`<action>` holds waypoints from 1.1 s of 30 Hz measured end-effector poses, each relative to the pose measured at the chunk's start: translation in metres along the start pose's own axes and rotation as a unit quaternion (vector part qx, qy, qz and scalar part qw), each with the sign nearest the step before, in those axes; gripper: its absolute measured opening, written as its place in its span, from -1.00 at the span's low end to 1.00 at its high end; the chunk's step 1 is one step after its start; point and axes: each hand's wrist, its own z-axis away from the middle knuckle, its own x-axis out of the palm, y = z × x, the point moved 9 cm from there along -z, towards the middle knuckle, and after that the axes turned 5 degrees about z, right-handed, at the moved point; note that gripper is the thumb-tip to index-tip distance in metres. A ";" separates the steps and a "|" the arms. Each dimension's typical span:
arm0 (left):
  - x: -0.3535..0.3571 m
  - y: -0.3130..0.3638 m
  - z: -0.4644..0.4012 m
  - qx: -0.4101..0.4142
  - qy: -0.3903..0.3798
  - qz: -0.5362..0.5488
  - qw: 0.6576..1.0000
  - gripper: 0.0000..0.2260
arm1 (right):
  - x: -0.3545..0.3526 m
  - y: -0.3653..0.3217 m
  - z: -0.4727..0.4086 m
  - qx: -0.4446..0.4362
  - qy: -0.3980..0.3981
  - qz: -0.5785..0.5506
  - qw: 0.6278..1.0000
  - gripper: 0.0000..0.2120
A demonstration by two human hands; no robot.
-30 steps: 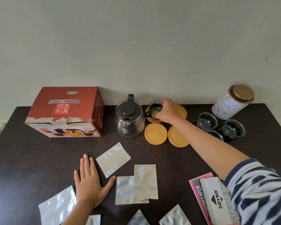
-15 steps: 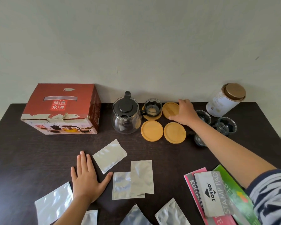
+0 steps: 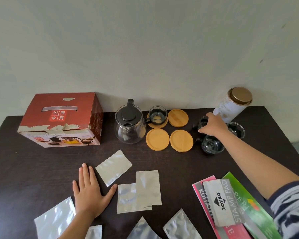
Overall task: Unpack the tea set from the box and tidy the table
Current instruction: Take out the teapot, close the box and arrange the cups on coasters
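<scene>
A red tea-set box (image 3: 62, 119) stands closed at the back left of the dark table (image 3: 33, 166). To its right is a glass teapot (image 3: 130, 126) with a black lid. One glass cup (image 3: 157, 114) sits on a round wooden coaster (image 3: 149, 124); three more coasters (image 3: 178, 117) lie bare around it. My right hand (image 3: 212, 125) grips the rim of a second glass cup (image 3: 202, 122) from above. Two other glass cups (image 3: 212, 146) stand beside it. My left hand (image 3: 88, 188) rests flat on the table, fingers spread.
Several silver foil pouches (image 3: 139, 190) lie scattered over the near half of the table. A white tin with a gold lid (image 3: 234, 104) stands at the back right. A stamp pad box and coloured paper packs (image 3: 231, 206) lie at the front right. A wall runs behind.
My right hand let go of the cup on the coaster and moved right to the group of cups, where it now grips one. My left hand stayed flat.
</scene>
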 end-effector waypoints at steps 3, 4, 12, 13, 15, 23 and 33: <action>0.000 0.000 0.000 0.002 0.002 0.004 1.000 0.07 | -0.001 0.001 -0.001 0.006 0.002 -0.015 1.000 -0.21; 0.000 0.000 0.000 0.002 0.001 0.004 1.000 0.07 | -0.002 -0.001 -0.001 0.007 -0.001 -0.018 1.000 -0.20; 0.001 -0.001 -0.001 -0.001 0.004 0.002 1.000 0.07 | -0.018 -0.048 -0.005 -0.039 0.055 -0.049 0.997 -0.19; 0.000 -0.001 -0.001 -0.001 0.004 0.003 1.000 0.07 | -0.019 -0.056 -0.006 -0.047 0.060 -0.056 0.996 -0.17; 0.000 0.000 -0.001 -0.001 0.003 0.002 1.000 0.07 | -0.020 -0.070 -0.007 -0.059 0.070 -0.067 0.994 -0.16; 0.001 0.000 -0.001 -0.001 0.000 -0.003 1.000 0.04 | -0.013 -0.107 -0.015 -0.092 0.065 -0.055 0.992 -0.20; 0.001 -0.002 -0.001 -0.005 0.000 -0.006 1.000 0.06 | 0.004 -0.102 -0.017 -0.093 0.054 -0.076 0.991 -0.16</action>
